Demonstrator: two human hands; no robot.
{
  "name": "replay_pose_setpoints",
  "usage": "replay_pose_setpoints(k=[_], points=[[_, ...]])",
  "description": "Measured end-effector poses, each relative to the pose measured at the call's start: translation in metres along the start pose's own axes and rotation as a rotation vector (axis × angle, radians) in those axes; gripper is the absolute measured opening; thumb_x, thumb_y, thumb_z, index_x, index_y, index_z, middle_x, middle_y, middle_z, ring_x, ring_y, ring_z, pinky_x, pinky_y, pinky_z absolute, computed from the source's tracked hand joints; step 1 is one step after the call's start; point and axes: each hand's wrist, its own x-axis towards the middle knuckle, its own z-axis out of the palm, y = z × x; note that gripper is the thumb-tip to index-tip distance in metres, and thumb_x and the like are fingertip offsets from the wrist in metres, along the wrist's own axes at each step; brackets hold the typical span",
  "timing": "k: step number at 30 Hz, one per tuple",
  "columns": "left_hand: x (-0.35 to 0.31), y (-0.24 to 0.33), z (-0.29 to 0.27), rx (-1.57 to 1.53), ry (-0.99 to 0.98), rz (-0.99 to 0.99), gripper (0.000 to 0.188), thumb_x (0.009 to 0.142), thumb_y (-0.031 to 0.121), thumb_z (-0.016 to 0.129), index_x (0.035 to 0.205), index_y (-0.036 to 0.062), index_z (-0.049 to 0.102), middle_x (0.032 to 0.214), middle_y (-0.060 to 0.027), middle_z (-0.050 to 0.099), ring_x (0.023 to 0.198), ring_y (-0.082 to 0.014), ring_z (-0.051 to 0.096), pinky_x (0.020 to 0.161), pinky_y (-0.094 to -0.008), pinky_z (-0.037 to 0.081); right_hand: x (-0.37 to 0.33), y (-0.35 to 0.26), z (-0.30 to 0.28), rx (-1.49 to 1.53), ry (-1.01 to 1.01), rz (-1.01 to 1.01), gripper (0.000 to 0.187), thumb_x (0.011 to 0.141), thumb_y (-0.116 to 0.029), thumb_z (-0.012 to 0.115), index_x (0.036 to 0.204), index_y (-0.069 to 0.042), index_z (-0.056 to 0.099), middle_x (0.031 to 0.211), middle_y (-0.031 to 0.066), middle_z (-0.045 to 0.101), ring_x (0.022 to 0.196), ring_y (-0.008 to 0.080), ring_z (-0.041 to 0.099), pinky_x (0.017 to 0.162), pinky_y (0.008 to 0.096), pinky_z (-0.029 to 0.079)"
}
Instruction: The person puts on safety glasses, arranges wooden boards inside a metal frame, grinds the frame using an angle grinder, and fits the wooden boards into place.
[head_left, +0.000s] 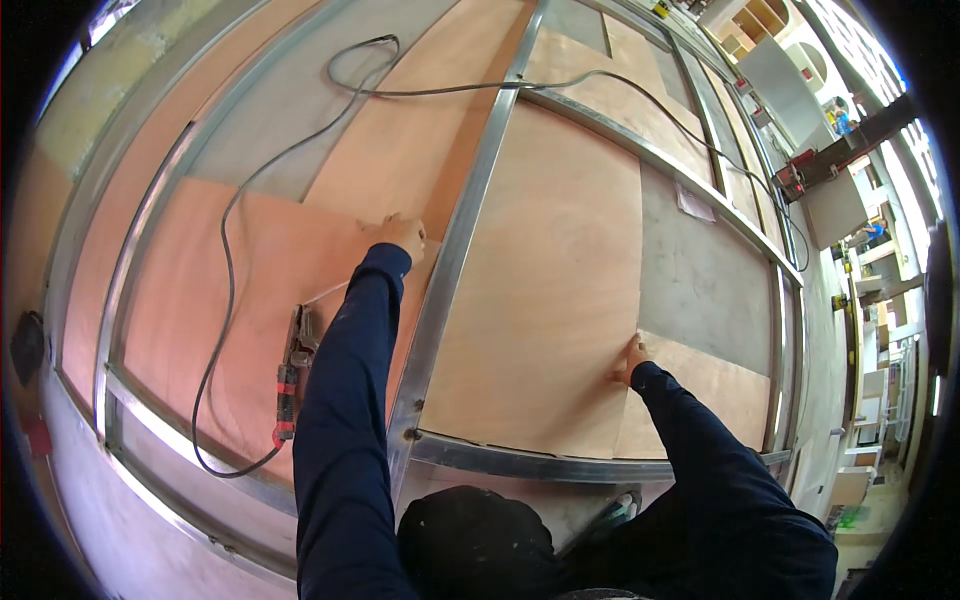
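Note:
My left hand [403, 237], fingers curled, is at the upper edge of a pinkish plywood sheet [180, 270], close to the middle steel bar [468, 215]. My right hand [637, 360] pinches at the seam where a large plywood panel [550, 270] meets a smaller plywood piece [690, 395]; its fingertips are partly hidden. A red-and-black welding electrode holder [287, 390] lies on the pinkish sheet beside my left forearm. A thin pale rod [328, 292] sticks out of its jaws.
A black cable [230, 260] loops from the holder across the sheets and over the steel frame [640, 145]. Raised bars divide the frame into bays. Grey board [705, 275] shows between plywood pieces. A dark machine arm [850, 150] and workshop furniture stand at the right.

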Motion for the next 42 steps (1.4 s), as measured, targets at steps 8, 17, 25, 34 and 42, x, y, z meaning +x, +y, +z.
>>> replay_pose_setpoints(k=[8, 17, 25, 34, 42], points=[[0.005, 0.0, 0.004, 0.083, -0.024, -0.046, 0.012, 0.074, 0.013, 0.064, 0.085, 0.0083, 0.064, 0.093, -0.0163, 0.058, 0.095, -0.0314, 0.053, 0.087, -0.0392, 0.04, 0.011, 0.002, 0.004, -0.015, -0.017, 0.034, 0.144, 0.039, -0.042, 0.087, 0.133, 0.01, -0.009, 0.137, 0.028, 0.018, 0.127, 0.0364, 0.027, 0.103, 0.0327, 0.031], [-0.006, 0.044, -0.016, 0.068, -0.145, -0.115, 0.022, 0.078, 0.019, 0.061, 0.098, 0.013, 0.057, 0.105, -0.0166, 0.05, 0.105, -0.0339, 0.046, 0.093, -0.0478, 0.033, 0.005, 0.018, 0.002, -0.034, -0.015, 0.076, 0.139, 0.046, -0.044, 0.084, 0.134, 0.008, -0.011, 0.137, 0.0295, 0.018, 0.126, 0.0374, 0.029, 0.104, 0.034, 0.03], [-0.011, 0.008, -0.002, 0.126, -0.076, -0.131, 0.022, 0.078, 0.022, 0.062, 0.099, 0.0138, 0.057, 0.105, -0.0154, 0.05, 0.105, -0.0344, 0.045, 0.093, -0.0504, 0.031, 0.005, -0.008, 0.004, -0.02, -0.04, 0.071, 0.136, 0.049, -0.039, 0.085, 0.134, 0.007, -0.01, 0.138, 0.0296, 0.016, 0.127, 0.0373, 0.027, 0.105, 0.0333, 0.028], [-0.011, 0.041, 0.003, 0.152, -0.029, -0.111, 0.022, 0.078, 0.024, 0.06, 0.097, 0.0122, 0.058, 0.105, -0.0159, 0.051, 0.102, -0.0336, 0.047, 0.09, -0.0461, 0.036, 0.011, 0.016, 0.008, -0.015, -0.028, 0.068, 0.138, 0.049, -0.042, 0.085, 0.133, 0.007, -0.013, 0.139, 0.0311, 0.012, 0.128, 0.0381, 0.026, 0.105, 0.034, 0.028], [-0.014, 0.043, 0.007, 0.239, -0.062, -0.149, 0.026, 0.081, 0.029, 0.057, 0.102, 0.0137, 0.057, 0.105, -0.0144, 0.051, 0.106, -0.032, 0.047, 0.092, -0.0461, 0.036, 0.01, 0.013, 0.008, 0.049, -0.127, 0.122, 0.145, 0.043, -0.048, 0.084, 0.132, 0.009, -0.015, 0.142, 0.0271, 0.009, 0.131, 0.0357, 0.018, 0.108, 0.0324, 0.02]])
